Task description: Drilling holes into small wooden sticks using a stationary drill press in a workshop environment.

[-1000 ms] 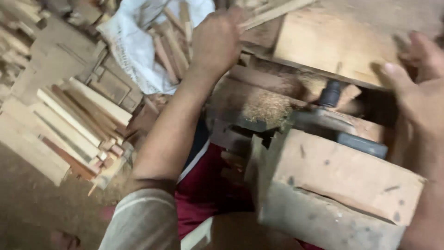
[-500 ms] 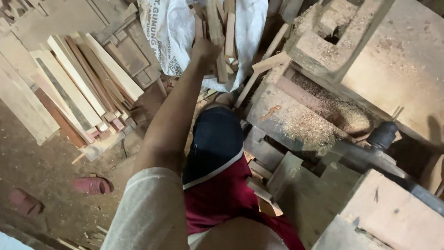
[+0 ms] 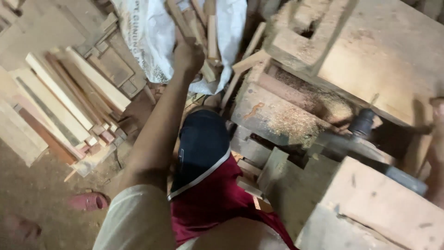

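Observation:
My left hand [image 3: 187,54] reaches out at arm's length into an open white sack [image 3: 150,41] that holds several short wooden sticks. Its fingers are closed around one wooden stick [image 3: 175,18] that points up and to the left. More sticks [image 3: 212,34] stand just right of the hand. Only a blurred sliver of my right hand [image 3: 437,139] shows at the right edge of the view, beside a wooden machine bench [image 3: 384,60]; I cannot tell how its fingers are set. My knee in dark shorts [image 3: 203,143] lies below the left arm.
A stack of long wooden slats [image 3: 69,102] lies on the dirt floor at left. Sawdust [image 3: 289,122] covers the lower bench, near a dark cylindrical part [image 3: 363,122]. A wooden block [image 3: 370,203] sits at lower right, and a red sandal [image 3: 88,201] at lower left.
The view has swung from the bench toward the sack. My left hand has stretched further into the sack's sticks. My right hand has slid almost out of the frame.

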